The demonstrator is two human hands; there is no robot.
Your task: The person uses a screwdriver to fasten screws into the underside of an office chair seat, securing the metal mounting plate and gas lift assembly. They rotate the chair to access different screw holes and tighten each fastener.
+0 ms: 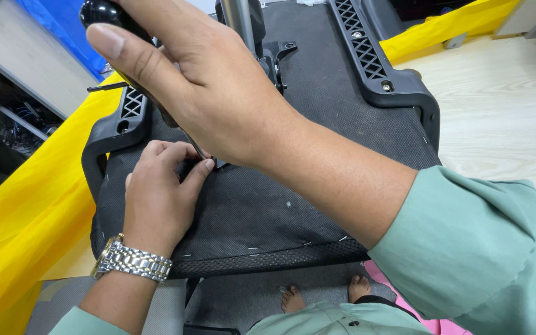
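Upside-down office chair seat (268, 205) here, black fabric underside facing up, stapled along the near edge, with the black plastic arm brackets (367, 56) bolted along each side and the metal post (238, 15) sticking up at the far end.

Right hand (206, 80) is wrapped tight around a screwdriver (110, 15) — black round knob at the top, a bit of yellow on the handle just under the thumb. The shaft runs down and toward the person at a slant, from upper left to where the tip lands on the fabric, right about mid-seat on the left side. So the long axis is tilted, not plumb.

Left hand (159, 192) is the nearer one to the tip: fingers pinched together right beside it, resting on the seat, seemingly steadying the tip or a small fastener (can't actually see what's between the fingertips, the right hand shades it). Metal wristwatch (131, 260) on that wrist.

Yellow cloth (26, 205) under the chair on the left, pale wood floor (504, 105) to the right, bare feet (324, 294) showing below the seat edge.
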